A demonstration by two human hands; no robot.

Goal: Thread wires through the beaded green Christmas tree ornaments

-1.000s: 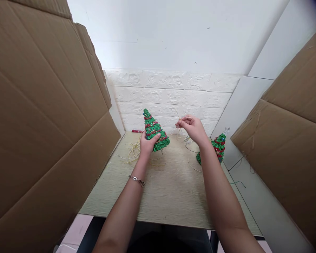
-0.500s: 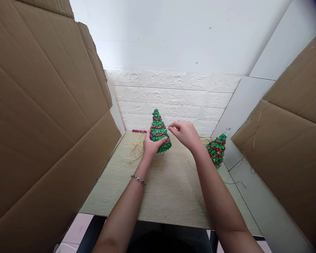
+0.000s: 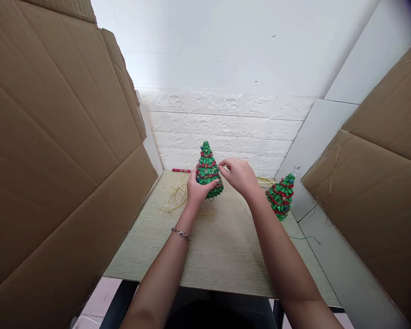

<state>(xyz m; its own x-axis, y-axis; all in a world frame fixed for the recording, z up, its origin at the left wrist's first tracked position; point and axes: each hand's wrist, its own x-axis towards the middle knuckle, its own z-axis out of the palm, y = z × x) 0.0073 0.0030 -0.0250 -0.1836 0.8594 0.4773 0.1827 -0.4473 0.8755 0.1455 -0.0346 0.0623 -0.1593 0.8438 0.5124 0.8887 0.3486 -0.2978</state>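
My left hand (image 3: 196,190) grips a small green tinsel Christmas tree (image 3: 208,167) with red bead garlands, holding it upright just above the light wooden table (image 3: 219,246). My right hand (image 3: 239,176) is pinched shut on a thin gold wire right at the tree's right side, about mid-height. A second, similar green tree (image 3: 281,196) with a clear star on top stands tilted on the table to the right of my right forearm.
Loose gold wire loops (image 3: 176,196) lie left of the held tree, and a red pen (image 3: 180,171) lies by the white brick-pattern back wall. Tall cardboard sheets (image 3: 58,151) close in the left side, and a cardboard sheet (image 3: 380,183) closes in the right.
The tree has shifted right and stands more upright. My right hand moved left with the wire, from apart to touching the tree's side.
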